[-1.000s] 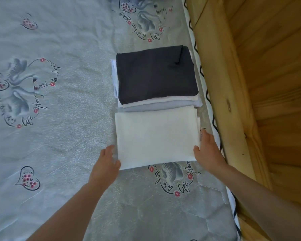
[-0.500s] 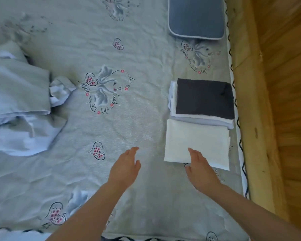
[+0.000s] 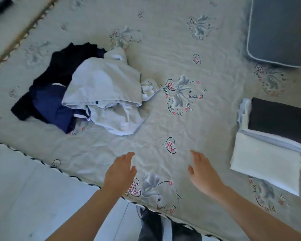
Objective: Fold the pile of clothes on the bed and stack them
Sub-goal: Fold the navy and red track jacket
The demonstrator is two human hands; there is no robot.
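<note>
From the head view we see our left hand (image 3: 119, 173) and right hand (image 3: 202, 173) above the bed (image 3: 163, 124), fingers relaxed, holding nothing. The unfolded pile of clothes (image 3: 87, 91) lies far left; the folded stack (image 3: 274, 122) and a folded white piece (image 3: 266, 162) sit right.

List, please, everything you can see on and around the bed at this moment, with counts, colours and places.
unfolded pile: several garments, pale blue, navy and black, left on the bed
folded stack: one, dark grey on top over white and pale blue layers, right edge
folded white piece: one, lying just in front of the stack
pillow: one, blue-grey, top right
bedspread: one, pale grey with heart prints
left hand: open, over the bedspread
right hand: open, over the bedspread
</note>
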